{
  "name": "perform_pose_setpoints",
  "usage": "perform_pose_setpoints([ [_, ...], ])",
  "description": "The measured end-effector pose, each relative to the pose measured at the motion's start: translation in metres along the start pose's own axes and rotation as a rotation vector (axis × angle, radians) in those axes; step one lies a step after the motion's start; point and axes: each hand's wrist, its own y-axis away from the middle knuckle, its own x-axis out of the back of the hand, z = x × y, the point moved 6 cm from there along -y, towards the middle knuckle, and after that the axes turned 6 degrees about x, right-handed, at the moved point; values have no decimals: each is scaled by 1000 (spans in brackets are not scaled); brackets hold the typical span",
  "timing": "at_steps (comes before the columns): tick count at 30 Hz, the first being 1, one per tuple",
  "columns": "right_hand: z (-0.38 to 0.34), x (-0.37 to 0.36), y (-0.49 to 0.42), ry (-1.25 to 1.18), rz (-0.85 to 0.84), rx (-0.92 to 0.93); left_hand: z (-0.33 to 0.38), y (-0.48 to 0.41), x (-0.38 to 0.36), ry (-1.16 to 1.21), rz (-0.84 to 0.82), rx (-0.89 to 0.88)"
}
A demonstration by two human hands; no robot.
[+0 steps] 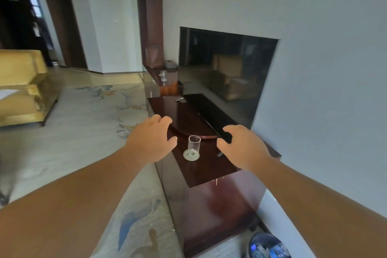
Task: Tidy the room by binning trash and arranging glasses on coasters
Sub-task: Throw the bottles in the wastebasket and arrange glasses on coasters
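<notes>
Item: clear glass (194, 145) upright on round coaster (191, 155), near end of dark wooden surface (209, 170).
Left hand (151, 142) and right hand (240, 147) hover either side, apart from it; each grip wide, holding nothing. Second glass (163, 75) stands far along, beside television (226, 69).
</notes>
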Motion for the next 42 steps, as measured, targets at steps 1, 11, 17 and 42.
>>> perform_pose_setpoints([
  [1, 0, -4, -3, -12, -6, 4, -5, 1, 0, -6, -11, 26],
  [11, 25, -40, -33, -74, -59, 17, -14, -6, -16, -28, -6, 72],
  [17, 29, -58, -54, -70, -90, -21, -26, -30, -32, -7, -25, 66],
  [42, 56, -220, -153, -147, -200, -449, -104, -201, -201, 72, -330, -174],
])
